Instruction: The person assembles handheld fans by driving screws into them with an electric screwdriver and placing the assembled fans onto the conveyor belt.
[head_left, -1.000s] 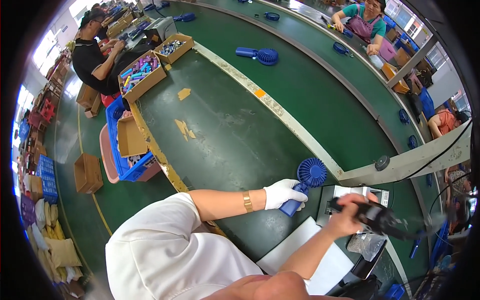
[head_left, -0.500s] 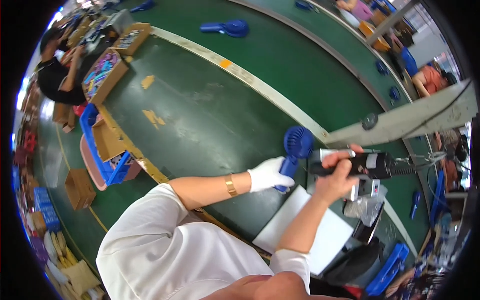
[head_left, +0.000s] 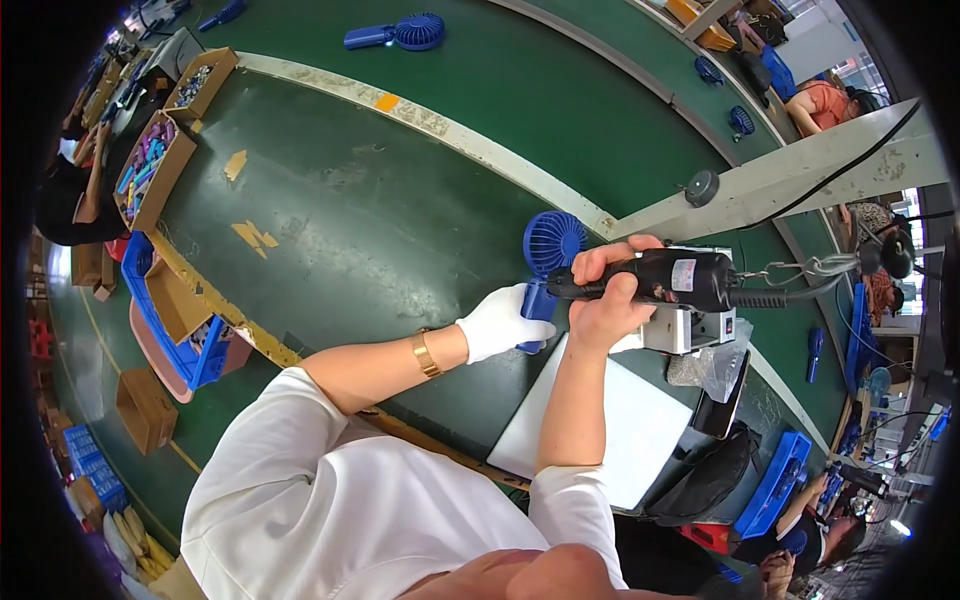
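Gripped by its handle, a blue handheld fan (head_left: 555, 243) stands out from my left hand (head_left: 500, 324), which wears a white glove. My bare right hand (head_left: 612, 300) is wrapped round a black electric screwdriver (head_left: 690, 281) that hangs from a metal hook and coiled cord. The screwdriver lies roughly level, and its tip meets or nearly meets the fan's handle just below the round head; exact contact is hard to make out. Beneath the screwdriver sits a pale boxy device (head_left: 680, 330), partly hidden by it and my hand.
A white sheet (head_left: 600, 430) lies by my right forearm, near a clear plastic bag (head_left: 722, 368). A slanted metal beam (head_left: 780, 170) crosses at right. Another blue fan (head_left: 418, 32) rests on the green conveyor (head_left: 560, 100). Boxes of parts (head_left: 160, 175) stand at left, beside a co-worker (head_left: 75, 200).
The screwdriver has come left toward the fan, its tip now at the handle. My left hand still holds the fan. The whole view has shifted slightly.
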